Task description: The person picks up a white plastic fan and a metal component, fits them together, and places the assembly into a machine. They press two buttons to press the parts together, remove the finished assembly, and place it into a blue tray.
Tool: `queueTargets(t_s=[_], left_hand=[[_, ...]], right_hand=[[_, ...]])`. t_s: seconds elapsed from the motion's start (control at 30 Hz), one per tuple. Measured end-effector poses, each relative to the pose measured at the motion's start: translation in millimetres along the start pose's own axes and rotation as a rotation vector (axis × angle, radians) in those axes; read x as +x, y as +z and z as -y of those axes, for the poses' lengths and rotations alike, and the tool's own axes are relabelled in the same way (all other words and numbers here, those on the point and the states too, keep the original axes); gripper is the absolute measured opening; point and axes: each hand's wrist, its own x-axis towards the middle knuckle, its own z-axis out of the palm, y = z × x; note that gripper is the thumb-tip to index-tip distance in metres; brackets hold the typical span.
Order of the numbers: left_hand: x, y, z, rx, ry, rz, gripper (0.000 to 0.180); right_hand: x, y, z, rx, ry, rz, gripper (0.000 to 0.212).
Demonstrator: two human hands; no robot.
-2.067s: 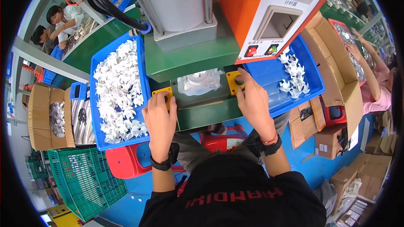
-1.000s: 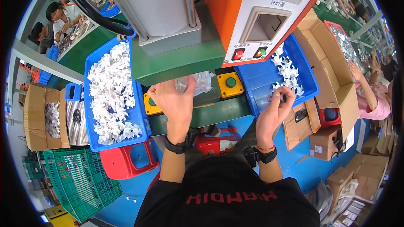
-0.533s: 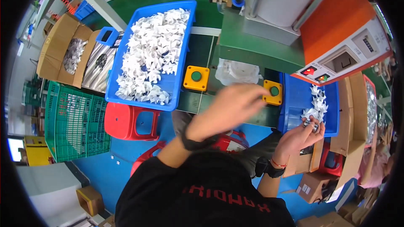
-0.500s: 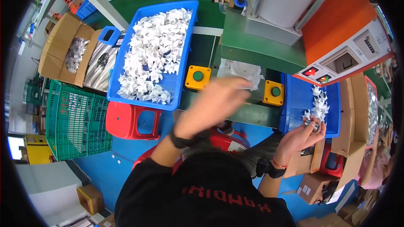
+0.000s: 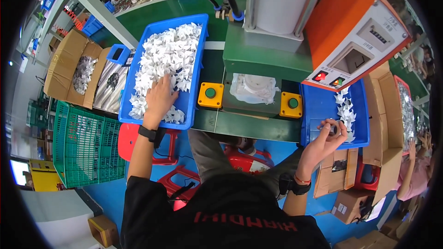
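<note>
My left hand [image 5: 160, 99] reaches into a long blue tray [image 5: 188, 106] heaped with white, star-like folded pieces [image 5: 170, 50]. Its fingers are stretched over the pieces and the thumb stands apart; nothing is visibly gripped. Over the near edge of a second blue tray [image 5: 311, 110], my right hand [image 5: 320, 146] is curled around a small silvery ring [image 5: 332, 130], mostly covered by the fingers. A line of white star-like pieces [image 5: 346, 110] lies in that tray, beside the hand. Between the trays, a round fixture [image 5: 259, 83] wrapped in clear film sits under the press head.
A green and orange press [image 5: 267, 57] rises over the bench. Two yellow boxes with green buttons [image 5: 210, 94] [image 5: 291, 104] flank its fixture. Left stand an open carton [image 5: 67, 67] and green crates [image 5: 85, 147]; red stools [image 5: 131, 143] are below. Cartons [image 5: 385, 124] stand right; other people work beyond.
My left hand has moved from in front of the press to the left tray's white pieces. My right hand stays by the right tray, still around the ring. The whole view has shifted slightly.
</note>
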Motion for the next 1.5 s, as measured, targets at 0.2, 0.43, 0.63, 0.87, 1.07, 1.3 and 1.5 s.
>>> queueTargets(t_s=[0.2, 0.43, 0.63, 0.87, 1.07, 1.3, 1.5], left_hand=[[0, 10, 9, 0.004, 0.131, -0.038, 0.057], [7, 18, 35, -0.491, -0.046, -0.021, 0.054], [2, -16, 25, -1.362, -0.407, 0.041, 0.047], [-8, -34, -25, -0.877, 0.031, -0.339, 0.039], [-2, -44, -176, -0.727, 0.288, -0.337, 0.036], [3, -22, -214, -0.43, 0.421, -0.451, 0.035], [6, -19, -232, -0.224, 0.501, -0.508, 0.043]], right_hand=[[-3, -2, 0, 0.002, 0.043, 0.062, 0.03], [-3, -3, -3, -0.002, 0.05, 0.097, 0.03], [-1, -2, -4, -0.024, 0.045, 0.112, 0.029], [-1, -1, -2, -0.033, 0.047, 0.142, 0.03], [-2, 1, -3, -0.044, 0.014, 0.137, 0.031], [-2, 2, -3, 0.031, 0.089, 0.169, 0.034], [-1, 0, -8, 0.07, 0.12, 0.243, 0.033]])
